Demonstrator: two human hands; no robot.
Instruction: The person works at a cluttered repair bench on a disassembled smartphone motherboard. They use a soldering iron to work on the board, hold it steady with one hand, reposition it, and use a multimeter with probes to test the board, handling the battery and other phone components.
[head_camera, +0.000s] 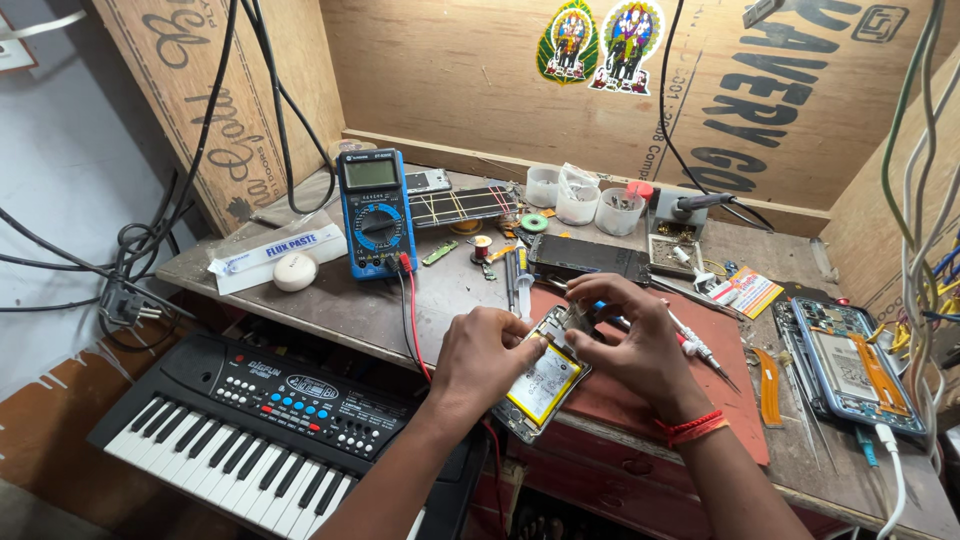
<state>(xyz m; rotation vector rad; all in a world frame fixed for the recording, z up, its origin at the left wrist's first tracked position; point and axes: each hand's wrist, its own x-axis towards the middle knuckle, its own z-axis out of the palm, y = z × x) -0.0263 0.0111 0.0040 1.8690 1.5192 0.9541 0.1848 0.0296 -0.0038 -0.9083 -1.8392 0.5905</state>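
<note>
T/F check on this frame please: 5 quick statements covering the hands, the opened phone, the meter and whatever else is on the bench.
1. Both hands are on the opened phone with its back off. True: the left hand grips its left edge and the right hand works at its top.
2. The blue multimeter lies flat on the red mat. False: it stands propped on the bare bench, left of the red mat.
3. A toy keyboard sits below the bench at lower left. True.
4. The right wrist is bare. False: it wears a red thread band.
5. A second opened phone lies at the right. True.
</note>
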